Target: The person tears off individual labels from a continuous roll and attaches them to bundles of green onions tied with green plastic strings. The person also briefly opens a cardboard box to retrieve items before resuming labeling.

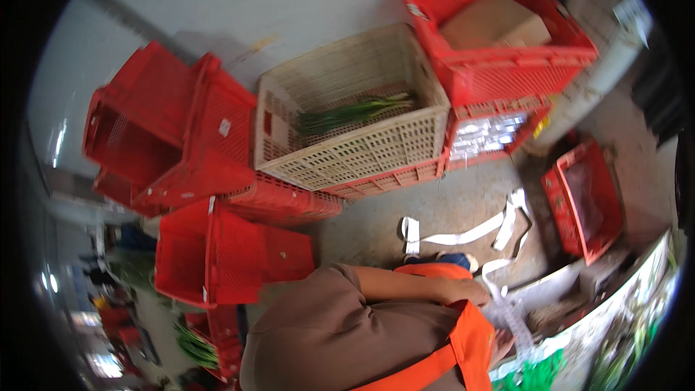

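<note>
My left hand (468,292) is beside a clear plastic item (513,317), and its fingers are partly hidden. Lower down, my right hand (503,345) shows only in part beyond the orange apron (475,336), close to the same plastic. Whether either hand grips it cannot be made out. A white strip (461,238) runs from near the plastic down onto the floor and lies there in loose bends. Along the right stands a work surface with a pale edge (608,304), with green plastic (535,372) and leafy green stalks (624,345) beside it.
A beige crate (353,146) holding spring onions (353,115) stands by the wall. Red crates (228,250) are stacked left of it. At its right, another red crate (510,73) contains a cardboard box (497,19). A red basket (564,212) sits on the floor near a pipe (597,87).
</note>
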Demonstrator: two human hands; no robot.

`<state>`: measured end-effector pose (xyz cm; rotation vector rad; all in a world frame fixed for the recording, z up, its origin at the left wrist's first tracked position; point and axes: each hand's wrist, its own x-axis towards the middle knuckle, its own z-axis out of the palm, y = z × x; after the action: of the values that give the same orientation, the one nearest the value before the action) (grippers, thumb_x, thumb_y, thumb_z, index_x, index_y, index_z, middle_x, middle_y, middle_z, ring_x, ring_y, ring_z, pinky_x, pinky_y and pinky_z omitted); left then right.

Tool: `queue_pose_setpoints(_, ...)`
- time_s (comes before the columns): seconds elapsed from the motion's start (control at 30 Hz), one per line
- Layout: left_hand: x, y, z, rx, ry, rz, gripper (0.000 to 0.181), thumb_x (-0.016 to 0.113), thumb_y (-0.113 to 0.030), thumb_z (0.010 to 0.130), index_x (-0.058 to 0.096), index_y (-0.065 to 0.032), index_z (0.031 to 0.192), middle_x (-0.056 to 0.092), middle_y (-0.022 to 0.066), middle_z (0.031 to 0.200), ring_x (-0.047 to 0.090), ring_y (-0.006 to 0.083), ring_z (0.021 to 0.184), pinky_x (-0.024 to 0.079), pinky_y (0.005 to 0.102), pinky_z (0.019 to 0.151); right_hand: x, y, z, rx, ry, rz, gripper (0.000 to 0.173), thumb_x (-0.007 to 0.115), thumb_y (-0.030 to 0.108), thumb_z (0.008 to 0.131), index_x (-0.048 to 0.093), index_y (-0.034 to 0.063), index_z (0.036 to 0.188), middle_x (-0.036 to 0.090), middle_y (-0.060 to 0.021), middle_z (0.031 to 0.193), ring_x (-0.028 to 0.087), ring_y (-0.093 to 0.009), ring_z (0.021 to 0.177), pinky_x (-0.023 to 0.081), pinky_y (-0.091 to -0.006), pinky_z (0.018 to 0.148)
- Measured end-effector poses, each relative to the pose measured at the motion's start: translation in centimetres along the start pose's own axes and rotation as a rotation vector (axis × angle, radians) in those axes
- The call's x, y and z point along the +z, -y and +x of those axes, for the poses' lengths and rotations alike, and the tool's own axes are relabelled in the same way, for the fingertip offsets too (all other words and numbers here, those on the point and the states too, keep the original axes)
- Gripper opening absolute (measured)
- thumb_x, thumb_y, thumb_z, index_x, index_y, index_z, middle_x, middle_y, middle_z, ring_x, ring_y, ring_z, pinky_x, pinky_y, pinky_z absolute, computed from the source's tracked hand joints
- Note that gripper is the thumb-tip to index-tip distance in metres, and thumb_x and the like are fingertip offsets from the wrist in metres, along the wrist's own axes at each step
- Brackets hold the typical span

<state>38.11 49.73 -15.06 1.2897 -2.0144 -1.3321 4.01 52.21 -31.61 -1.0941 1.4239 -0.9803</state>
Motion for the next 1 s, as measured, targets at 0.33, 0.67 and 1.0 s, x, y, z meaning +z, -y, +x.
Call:
queue_pose_setpoints(0.33,-1.1,1.8,-3.3,0.250,-0.354,-0.028,0.039,0.053,-0.034,0.075,0.052,0.0052,0.069,0.050,0.0269,0.065,0.050,0.0429,0.063,0.035,0.0457,0.054,13.2,8.0,6.4,0.496,0.086,0.417,0.059,0.053,0.031,0.087,0.029,0.0040,0.133,0.025,-0.0072,0.142,0.032,-0.019,0.125,0.024,-0.0367,0.102)
queue_pose_setpoints(0.67,-1.9,0.8,-1.3,0.056,-0.101,0.050,0.025,0.057,-0.026,0.075,0.059,-0.0022,0.081,0.061,0.0182,0.077,0.059,0.0344,0.074,0.044,0.0425,0.062,10.7,7.8,6.9,0.415,-0.033,0.552,0.053,0.051,0.031,0.088,0.034,0.0038,0.130,0.031,-0.0078,0.139,0.034,-0.019,0.124,0.025,-0.0361,0.102)
queue_pose_setpoints(1.0,-3.0,-5.6,4.1,0.169,0.334,0.081,0.026,0.052,-0.023,0.082,0.058,0.0013,0.088,0.060,0.0178,0.086,0.058,0.0315,0.082,0.044,0.0393,0.071,0.2,-2.9,5.8,0.105,-0.281,1.018,0.043,0.048,0.030,0.089,0.043,0.0035,0.122,0.044,-0.0083,0.128,0.039,-0.019,0.120,0.027,-0.0348,0.100)
